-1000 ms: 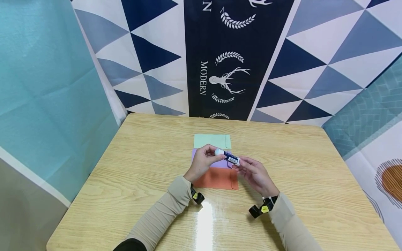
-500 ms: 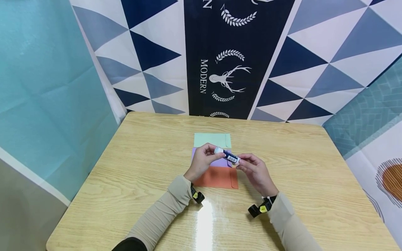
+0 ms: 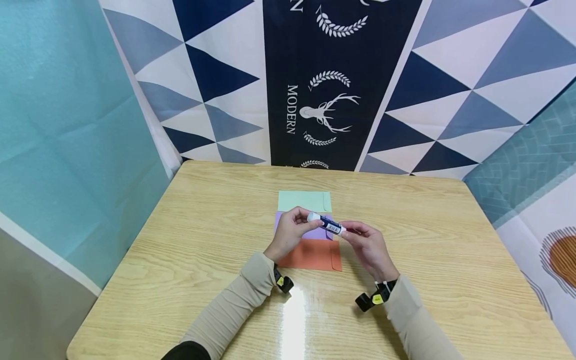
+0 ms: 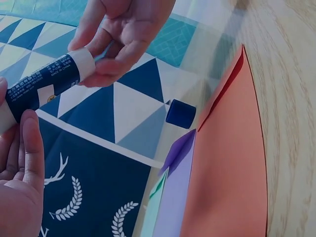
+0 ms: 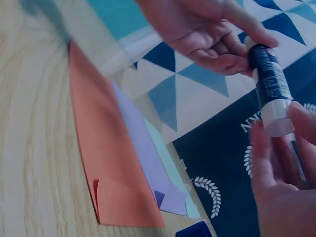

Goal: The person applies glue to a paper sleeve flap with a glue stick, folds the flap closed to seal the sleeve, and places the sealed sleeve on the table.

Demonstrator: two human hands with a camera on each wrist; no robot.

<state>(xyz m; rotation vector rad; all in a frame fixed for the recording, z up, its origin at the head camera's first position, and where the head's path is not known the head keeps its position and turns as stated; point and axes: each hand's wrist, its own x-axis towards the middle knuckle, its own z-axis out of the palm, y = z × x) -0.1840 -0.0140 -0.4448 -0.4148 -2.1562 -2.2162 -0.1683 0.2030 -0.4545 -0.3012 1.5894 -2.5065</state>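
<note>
Both hands hold a glue stick [image 3: 330, 225] with a navy label and white ends, raised above the table. The left hand [image 3: 289, 234] pinches its left white end between thumb and fingers. At the other end, the thumb and fingers of the right hand [image 3: 370, 252] grip the white base. Below the hands lie an orange envelope [image 3: 308, 256], a purple envelope [image 3: 282, 220] partly covered by the left hand, and a mint green envelope [image 3: 300, 201]. A dark blue cap [image 4: 180, 114] shows on the table in the left wrist view, beside the purple envelope's flap.
The wooden table [image 3: 202, 220] extends around the envelopes. A patterned cloth [image 3: 225, 85] hangs behind its far edge, with a teal cloth [image 3: 81, 125] on the left. Each wrist wears a small black camera [image 3: 284, 283].
The right hand's fingers have shifted slightly around the base of the glue stick. The left hand keeps its hold, and the envelopes stay in place.
</note>
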